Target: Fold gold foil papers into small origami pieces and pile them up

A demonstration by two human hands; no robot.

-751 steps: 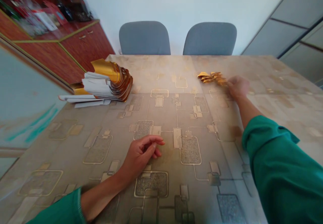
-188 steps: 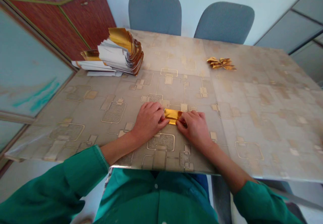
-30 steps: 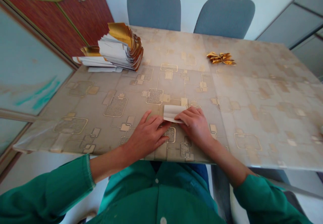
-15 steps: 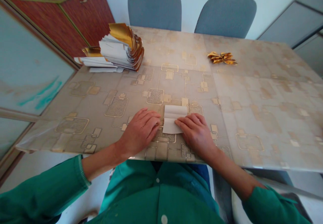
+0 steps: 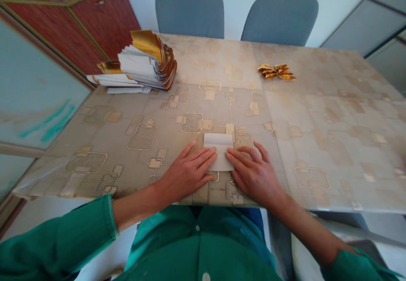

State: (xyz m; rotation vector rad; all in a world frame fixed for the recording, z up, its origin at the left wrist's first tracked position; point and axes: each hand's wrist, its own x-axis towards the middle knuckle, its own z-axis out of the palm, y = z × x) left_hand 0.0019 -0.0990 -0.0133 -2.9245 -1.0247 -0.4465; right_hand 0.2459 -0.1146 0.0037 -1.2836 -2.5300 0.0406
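A small white sheet of paper (image 5: 221,159) with crosswise creases lies flat on the patterned tablecloth (image 5: 177,103), close to the table's front edge. My left hand (image 5: 188,169) rests with outstretched fingertips on the sheet's left part. From the other side, my right hand (image 5: 256,172) touches the right part, its fingers somewhat spread. Both hands are open and lie on the paper without gripping it. Fingertips cover the sheet's side edges in places.
A thick stack of gold-and-white paper sheets (image 5: 142,67) stands at the back left of the table. Toward the back right lies a folded gold paper piece (image 5: 276,72). Two grey chairs (image 5: 190,10) are behind the table, and a reddish wooden cabinet (image 5: 104,27) is at the far left.
My left hand has moved right, from beside the paper onto it. The fingers of my right hand have straightened and spread at the right part of the sheet.
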